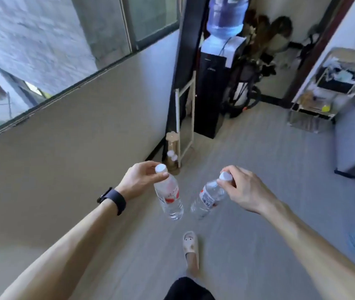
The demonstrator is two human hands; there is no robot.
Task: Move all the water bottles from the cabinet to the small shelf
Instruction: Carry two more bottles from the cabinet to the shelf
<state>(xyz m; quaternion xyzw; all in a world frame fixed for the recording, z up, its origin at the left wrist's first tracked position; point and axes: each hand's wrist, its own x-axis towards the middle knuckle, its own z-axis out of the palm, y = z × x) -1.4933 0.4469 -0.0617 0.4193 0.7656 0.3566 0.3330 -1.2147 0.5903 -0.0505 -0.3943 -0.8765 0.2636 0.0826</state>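
Two bottles hang mid-carry above the floor (pixel 248 148): left hand (pixel 139 178) pinches the left bottle (pixel 169 195) at its neck, right hand (pixel 246 187) grips the right bottle (pixel 208 197). Next, probably, stand both on the far wooden shelf (pixel 177 126).

Two clear water bottles are held out over the grey floor (pixel 258 169) — the left bottle (pixel 169 194) pinched at its white cap by the left hand (pixel 139 178), the right bottle (pixel 210 197) gripped at the neck by the right hand (pixel 244 187). A dark watch (pixel 112 200) is worn on the left wrist. Ahead, a water dispenser (pixel 212 83) is seen beside a pale wooden rack (pixel 185 118); a slippered foot (pixel 190 247) is planted below.
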